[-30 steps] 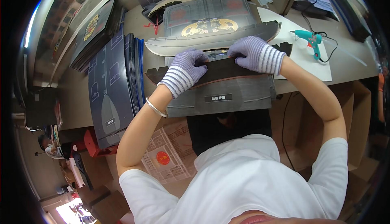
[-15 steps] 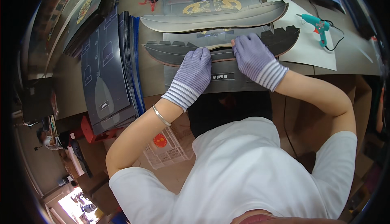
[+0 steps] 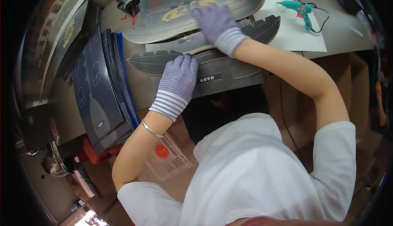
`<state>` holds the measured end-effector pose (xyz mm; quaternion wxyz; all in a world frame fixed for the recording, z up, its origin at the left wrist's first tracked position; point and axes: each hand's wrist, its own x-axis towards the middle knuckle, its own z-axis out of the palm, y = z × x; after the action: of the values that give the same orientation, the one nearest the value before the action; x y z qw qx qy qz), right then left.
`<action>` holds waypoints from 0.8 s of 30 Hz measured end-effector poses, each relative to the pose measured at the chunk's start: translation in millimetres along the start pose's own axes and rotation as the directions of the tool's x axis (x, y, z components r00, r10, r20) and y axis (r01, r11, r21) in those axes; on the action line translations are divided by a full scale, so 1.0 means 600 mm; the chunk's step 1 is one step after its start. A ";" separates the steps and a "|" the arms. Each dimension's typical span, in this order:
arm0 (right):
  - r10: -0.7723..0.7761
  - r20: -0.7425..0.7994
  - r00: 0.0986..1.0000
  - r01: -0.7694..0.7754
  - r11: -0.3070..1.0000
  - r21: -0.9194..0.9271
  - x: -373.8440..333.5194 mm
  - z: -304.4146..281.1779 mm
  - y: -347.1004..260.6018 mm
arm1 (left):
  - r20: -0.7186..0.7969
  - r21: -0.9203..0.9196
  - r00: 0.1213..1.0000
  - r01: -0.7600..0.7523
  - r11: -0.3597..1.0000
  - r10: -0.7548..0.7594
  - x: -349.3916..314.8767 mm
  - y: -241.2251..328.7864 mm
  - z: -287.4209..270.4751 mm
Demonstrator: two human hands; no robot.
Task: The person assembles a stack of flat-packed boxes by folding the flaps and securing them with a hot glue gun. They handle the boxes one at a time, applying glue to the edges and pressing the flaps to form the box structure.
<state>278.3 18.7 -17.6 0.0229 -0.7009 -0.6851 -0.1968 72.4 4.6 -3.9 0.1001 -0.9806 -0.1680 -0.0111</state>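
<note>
In a purple-striped glove, my left hand (image 3: 178, 76) is closed on the near dark curved board (image 3: 149, 63), which has a notched upper edge and pale brown rim. My right hand (image 3: 215, 21), gloved alike, is over the far grey curved board (image 3: 163, 31) and a clear panel with gold ornament (image 3: 174, 13); its fingers are smeared by motion, and I cannot tell if they touch anything. Below the near board lies a dark flat sheet (image 3: 241, 71) with a small printed label. The strip between the boards is partly covered by my right hand.
A teal glue gun (image 3: 301, 11) with a black cord lies on white paper (image 3: 282, 35) to the right. Stacked dark printed boards (image 3: 92, 82) lean at the left table edge. Below are a clear plastic crate (image 3: 170, 160) and a red box (image 3: 96, 152).
My right hand has left the near curved board and moved away from me and leftward over the far board. My left hand stays on the near board. The whole view has shifted a little.
</note>
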 end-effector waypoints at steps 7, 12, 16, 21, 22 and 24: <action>-0.248 -0.137 0.959 0.280 0.901 0.332 -0.051 -0.027 0.077 | -0.051 -0.188 0.971 0.222 0.957 -0.235 0.058 -0.014 -0.015; -0.318 0.094 0.943 0.213 0.800 0.561 -0.080 -0.090 0.059 | -0.076 -0.361 0.972 0.182 0.915 -0.223 0.081 -0.025 -0.033; -0.376 0.234 0.897 0.205 0.822 0.532 -0.092 -0.114 0.072 | -0.077 -0.433 0.978 0.140 0.890 -0.191 0.075 -0.006 -0.066; -0.345 0.195 0.918 0.189 0.813 0.550 -0.101 -0.138 0.081 | -0.294 -0.314 0.943 0.060 0.948 -0.157 0.080 0.006 -0.051; -0.330 0.151 0.932 0.202 0.817 0.540 -0.104 -0.135 0.081 | -0.356 -0.331 0.921 0.032 0.943 -0.156 0.083 0.007 -0.052; -0.343 0.048 0.938 0.284 0.841 0.460 -0.110 -0.122 0.083 | -0.339 -0.253 0.931 0.045 0.966 -0.132 0.084 0.013 -0.059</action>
<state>310.0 -69.0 41.3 0.1062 -0.5662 -0.8174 0.0100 123.2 6.8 31.9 0.0084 -0.9588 -0.1893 -0.2117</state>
